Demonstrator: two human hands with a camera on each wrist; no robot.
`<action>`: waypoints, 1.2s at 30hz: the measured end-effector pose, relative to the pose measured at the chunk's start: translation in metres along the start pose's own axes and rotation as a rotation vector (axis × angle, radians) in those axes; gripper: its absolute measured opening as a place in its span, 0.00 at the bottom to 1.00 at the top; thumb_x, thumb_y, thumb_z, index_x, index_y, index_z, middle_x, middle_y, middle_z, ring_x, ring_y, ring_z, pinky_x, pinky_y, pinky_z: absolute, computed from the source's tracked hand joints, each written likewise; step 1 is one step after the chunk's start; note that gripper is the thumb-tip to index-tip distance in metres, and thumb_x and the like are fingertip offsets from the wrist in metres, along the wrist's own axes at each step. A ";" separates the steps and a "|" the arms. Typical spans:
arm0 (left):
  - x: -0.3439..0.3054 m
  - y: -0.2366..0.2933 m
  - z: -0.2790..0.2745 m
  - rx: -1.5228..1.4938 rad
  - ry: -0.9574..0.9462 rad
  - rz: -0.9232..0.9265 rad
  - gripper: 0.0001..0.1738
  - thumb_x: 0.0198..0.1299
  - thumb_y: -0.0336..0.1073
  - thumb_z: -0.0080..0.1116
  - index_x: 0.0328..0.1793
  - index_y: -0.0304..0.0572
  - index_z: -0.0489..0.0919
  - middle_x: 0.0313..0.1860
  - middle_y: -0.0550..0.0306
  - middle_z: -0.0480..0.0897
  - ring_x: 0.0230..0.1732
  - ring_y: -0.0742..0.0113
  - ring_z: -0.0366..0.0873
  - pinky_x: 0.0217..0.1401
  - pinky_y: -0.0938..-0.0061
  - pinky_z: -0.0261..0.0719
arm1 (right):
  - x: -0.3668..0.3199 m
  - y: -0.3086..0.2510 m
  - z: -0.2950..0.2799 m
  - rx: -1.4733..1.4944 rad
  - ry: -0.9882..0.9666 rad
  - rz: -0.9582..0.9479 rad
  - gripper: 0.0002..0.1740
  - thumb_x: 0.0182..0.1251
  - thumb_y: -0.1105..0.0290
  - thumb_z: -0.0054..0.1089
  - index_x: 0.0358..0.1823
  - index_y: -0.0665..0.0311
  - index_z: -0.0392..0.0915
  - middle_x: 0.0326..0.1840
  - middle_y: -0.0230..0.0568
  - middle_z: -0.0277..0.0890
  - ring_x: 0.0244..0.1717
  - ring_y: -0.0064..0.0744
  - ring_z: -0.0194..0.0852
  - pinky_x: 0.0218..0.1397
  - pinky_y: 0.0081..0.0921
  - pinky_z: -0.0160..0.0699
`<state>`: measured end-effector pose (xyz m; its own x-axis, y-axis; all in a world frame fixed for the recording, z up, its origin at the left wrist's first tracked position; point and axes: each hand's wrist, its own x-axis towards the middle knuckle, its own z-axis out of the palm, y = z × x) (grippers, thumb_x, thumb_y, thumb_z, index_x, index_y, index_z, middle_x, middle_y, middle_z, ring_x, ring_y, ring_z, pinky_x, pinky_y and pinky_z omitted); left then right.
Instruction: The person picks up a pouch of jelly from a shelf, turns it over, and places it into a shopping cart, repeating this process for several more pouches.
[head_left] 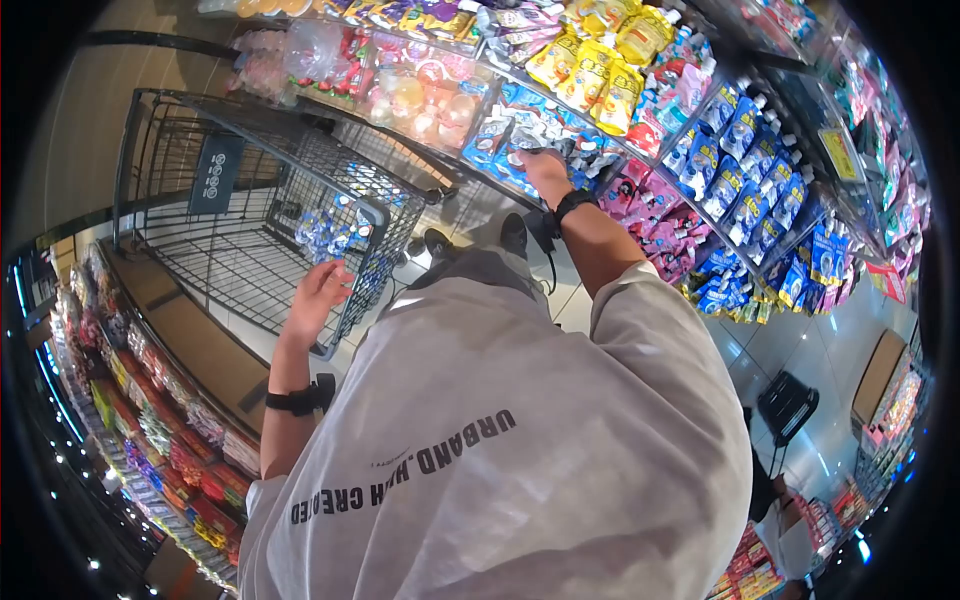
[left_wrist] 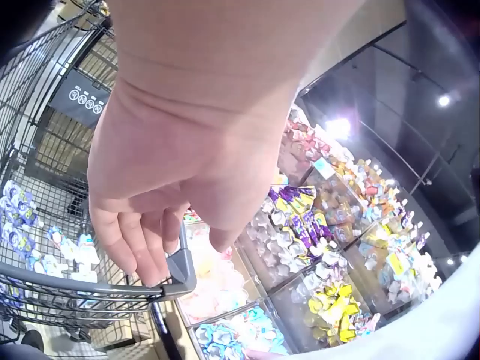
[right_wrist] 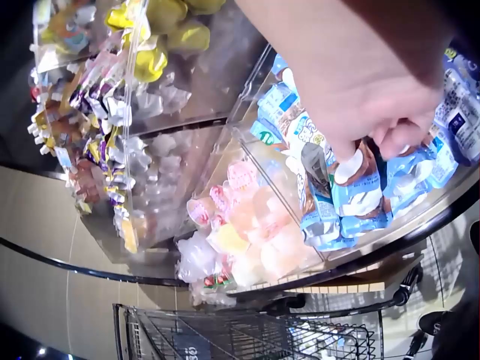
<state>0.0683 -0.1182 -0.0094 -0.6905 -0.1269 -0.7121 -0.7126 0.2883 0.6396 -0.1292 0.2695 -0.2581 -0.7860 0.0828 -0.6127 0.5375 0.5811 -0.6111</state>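
Observation:
My right hand point(right_wrist: 375, 97) reaches into a bin of blue and white spouted pouches point(right_wrist: 285, 120). Its fingers are curled at the white top of one pouch point(right_wrist: 356, 195), which they pinch; part of the grip is hidden behind the hand. In the head view the right hand point(head_left: 545, 172) is over the same bin. My left hand point(head_left: 322, 288) is held beside the shopping cart point(head_left: 250, 240) with loosely bent fingers and nothing in them. The left wrist view has this hand point(left_wrist: 180, 165) near the cart's grey corner point(left_wrist: 180, 274). Several blue and white packs point(head_left: 325, 232) lie inside the cart.
Clear-walled bins of yellow pouches point(head_left: 590, 75), pink cups point(head_left: 425, 95) and dark blue pouches point(head_left: 745, 150) surround the reached-into bin. Snack shelves point(head_left: 150, 410) curve along the left. A black rail point(right_wrist: 420, 247) edges the display. Behind on the right is another person point(head_left: 785, 520).

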 end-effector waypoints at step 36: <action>0.271 -0.166 -0.086 -0.480 0.168 -0.386 0.16 0.65 0.41 0.57 0.50 0.36 0.80 0.39 0.55 0.84 0.30 0.68 0.81 0.29 0.71 0.79 | -0.133 -0.233 0.213 -0.585 0.089 -0.758 0.15 0.76 0.57 0.46 0.47 0.61 0.72 0.43 0.50 0.78 0.43 0.55 0.80 0.41 0.50 0.79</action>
<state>-0.0115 -0.2824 -0.2838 -0.3547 -0.2954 -0.8871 -0.8635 -0.2604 0.4320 -0.0846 -0.0496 -0.1408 -0.8952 -0.4337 -0.1030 -0.3414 0.8156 -0.4671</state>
